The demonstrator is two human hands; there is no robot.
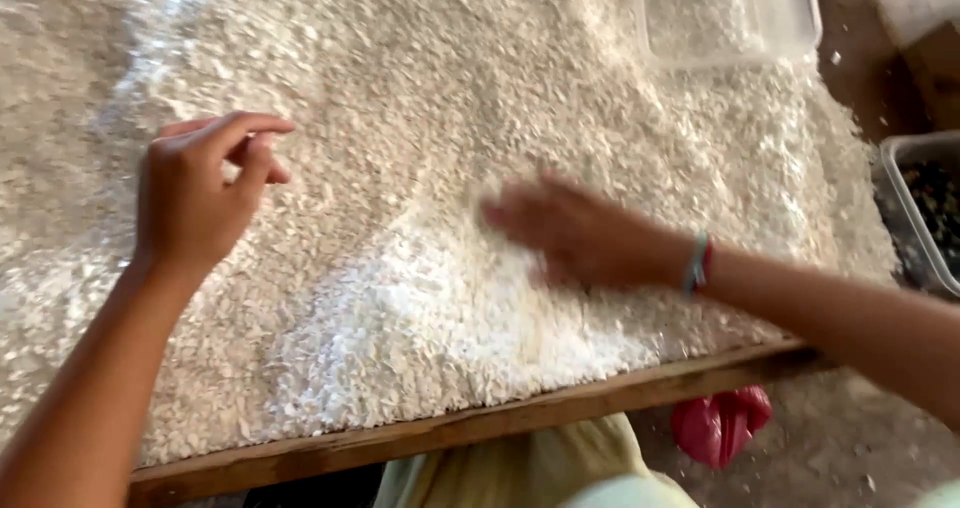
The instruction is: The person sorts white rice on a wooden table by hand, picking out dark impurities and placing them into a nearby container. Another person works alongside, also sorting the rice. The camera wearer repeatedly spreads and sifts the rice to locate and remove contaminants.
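1. The left hand [200, 203] hovers over the white bits [430, 168], its fingers pinched together on one small bit.
2. The bits cover almost the whole desk [450, 430], too many to count, so lots look unsorted.
3. The right hand [575, 238] is blurry; I cannot tell its grip.
4. Far right is one clear tub [730, 53] holding some bits.
5. One grey bin [900, 208] stands at the right.
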